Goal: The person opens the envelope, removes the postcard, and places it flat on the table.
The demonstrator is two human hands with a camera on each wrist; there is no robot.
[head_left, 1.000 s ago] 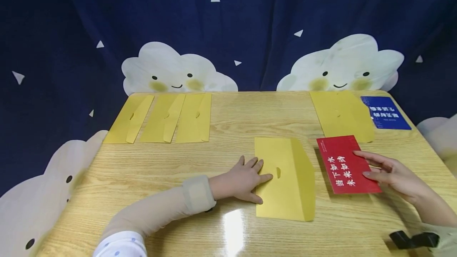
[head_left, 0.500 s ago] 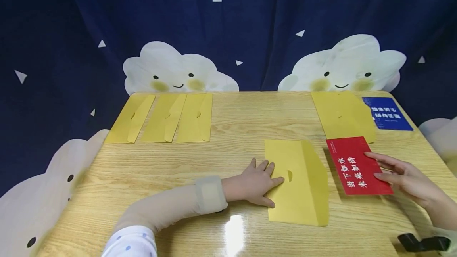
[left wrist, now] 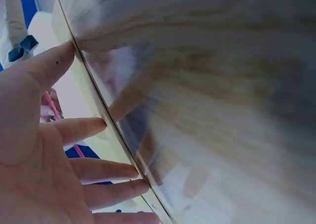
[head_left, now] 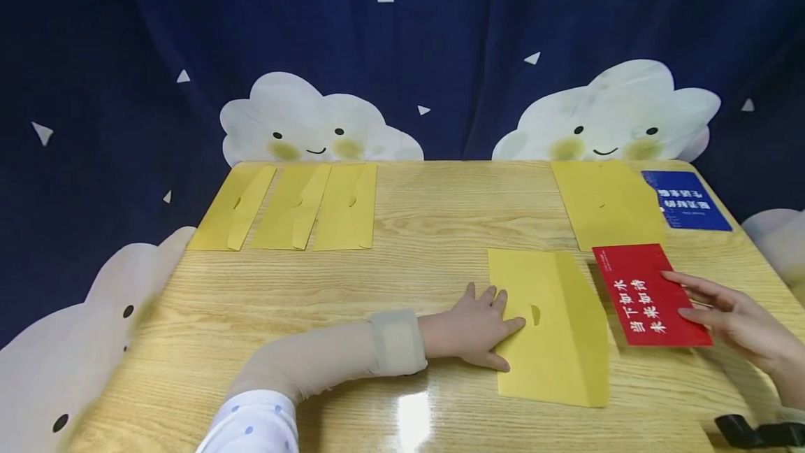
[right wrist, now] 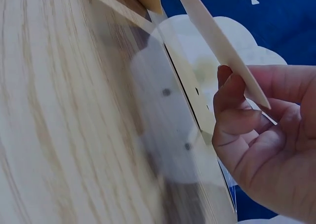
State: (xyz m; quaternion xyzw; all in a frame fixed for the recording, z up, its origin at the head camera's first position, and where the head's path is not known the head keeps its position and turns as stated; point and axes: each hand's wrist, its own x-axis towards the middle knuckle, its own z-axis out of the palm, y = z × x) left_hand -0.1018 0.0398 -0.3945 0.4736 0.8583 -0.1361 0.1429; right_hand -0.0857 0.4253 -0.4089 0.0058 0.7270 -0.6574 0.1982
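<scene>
In the head view a yellow envelope lies on the table with its flap folded out to the right. My left hand rests its spread, straight fingers on the envelope's left part; the left wrist view shows the fingertips along its edge. To the right, my right hand pinches a red card with white characters by its right side. The card is held up off the table, as its pale edge shows in the right wrist view, with the thumb on one face and fingers on the other.
Three yellow envelopes lie in a row at the back left. Another yellow envelope with a wide flap lies at the back right, beside a blue card. Behind the wooden table hangs a dark blue curtain with clouds.
My left hand and the envelope beneath it have slid to the right. The right hand has moved right as well, still pinching the red card.
</scene>
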